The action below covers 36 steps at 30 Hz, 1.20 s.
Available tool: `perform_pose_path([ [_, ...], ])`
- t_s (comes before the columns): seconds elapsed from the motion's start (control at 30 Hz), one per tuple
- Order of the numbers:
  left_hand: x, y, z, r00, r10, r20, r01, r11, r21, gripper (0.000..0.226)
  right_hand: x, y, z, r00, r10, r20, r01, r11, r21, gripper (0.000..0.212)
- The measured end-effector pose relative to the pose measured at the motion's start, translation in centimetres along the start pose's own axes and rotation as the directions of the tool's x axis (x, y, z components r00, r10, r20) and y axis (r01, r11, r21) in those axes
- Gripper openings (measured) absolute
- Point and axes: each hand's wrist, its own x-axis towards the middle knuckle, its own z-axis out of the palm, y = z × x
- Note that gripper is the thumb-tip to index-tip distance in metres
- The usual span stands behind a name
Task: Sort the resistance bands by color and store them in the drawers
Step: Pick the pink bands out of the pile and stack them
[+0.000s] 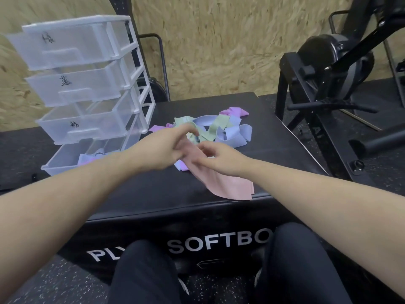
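A pink resistance band (228, 185) lies spread over the front of the black soft box (135, 194). Both hands grip its upper end: my left hand (162, 148) from the left, my right hand (219, 157) from the right. Just beyond them is a tangled pile of bands (221, 130) in green, blue and purple. A clear plastic drawer unit (87, 84) stands at the left of the box, its drawers pulled out. The bottom drawer (65, 160) holds purple and blue bands (87, 158). A small blue-purple band (180, 166) peeks out under my hands.
A black exercise machine (328, 84) stands to the right of the box. A chipboard wall (219, 40) closes the back. My knees in dark trousers (144, 275) press against the box front. Speckled rubber floor (54, 279) surrounds it.
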Motion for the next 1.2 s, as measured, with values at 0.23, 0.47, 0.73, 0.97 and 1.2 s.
perform_pose_path([
  [0.23,1.3,3.9,-2.2,0.972,-0.121,-0.203,0.020,0.899,-0.438,0.069,-1.9,-1.9,-3.1,0.983,-0.025,-0.181,0.049,0.991,0.127,0.016],
  [0.47,3.4,8.5,-0.6,0.964,-0.236,0.122,0.190,0.291,-0.938,0.046,-3.8,-2.8,-6.9,0.937,0.057,-0.344,0.085,0.920,0.384,0.018],
  [0.73,6.6,14.1,1.5,0.974,-0.204,0.102,0.092,-0.060,-0.994,0.035,-6.5,-1.3,-10.4,0.912,0.089,-0.400,0.108,0.889,0.445,0.018],
  [0.97,10.2,18.5,2.9,0.960,-0.277,-0.036,-0.035,0.009,-0.999,0.034,-7.7,1.8,-13.2,0.900,0.165,-0.403,0.034,0.895,0.444,0.027],
  [1.2,16.4,20.8,5.1,0.938,-0.345,0.019,-0.002,-0.060,-0.998,0.042,-7.0,6.8,-15.9,0.904,0.243,-0.351,-0.035,0.861,0.508,0.043],
])
